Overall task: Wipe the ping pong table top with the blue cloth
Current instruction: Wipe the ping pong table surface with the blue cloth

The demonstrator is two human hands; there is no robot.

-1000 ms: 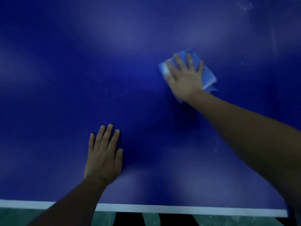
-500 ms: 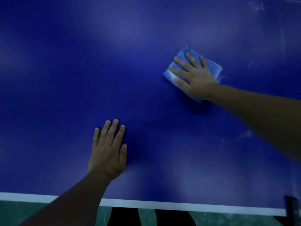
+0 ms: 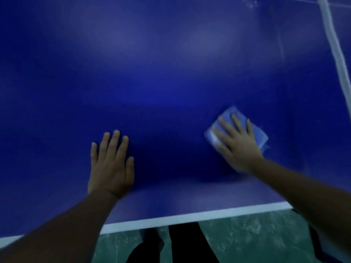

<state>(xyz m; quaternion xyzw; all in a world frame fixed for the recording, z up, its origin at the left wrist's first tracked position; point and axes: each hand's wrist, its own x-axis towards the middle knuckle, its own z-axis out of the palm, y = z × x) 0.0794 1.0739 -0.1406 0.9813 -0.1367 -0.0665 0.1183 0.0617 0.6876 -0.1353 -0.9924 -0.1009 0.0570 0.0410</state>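
The blue cloth [image 3: 258, 133] is pressed flat against the ping pong table top [image 3: 161, 76] by the right hand [image 3: 237, 145], whose fingers are spread and straight over it, not curled round it; the hand and cloth are slightly blurred. The left hand [image 3: 111, 166] is laid palm down on the bare surface, fingers straight and close together, nothing held.

Nearest the camera, at the bottom of the frame, a green floor [image 3: 247, 238] is seen, with dark shapes at bottom centre that cannot be made out clearly. Just above it the white edge line [image 3: 190, 218] of the table is shown, running across the lower part of the frame and rising slightly towards the right. Both forearms are extended over this edge from the lower corners.

Further in, the left hand is placed left of centre, and the right hand with the cloth lies right of centre, a little higher in the frame and well apart from the left hand. The folded cloth shows beyond the fingertips and at the hand's right side.

Beyond the hands, the deep blue surface fills the upper frame, with soft pale reflections across it. At the upper right, a white line [image 3: 334, 46] is seen running down the surface, with faint pale smudges to its left.
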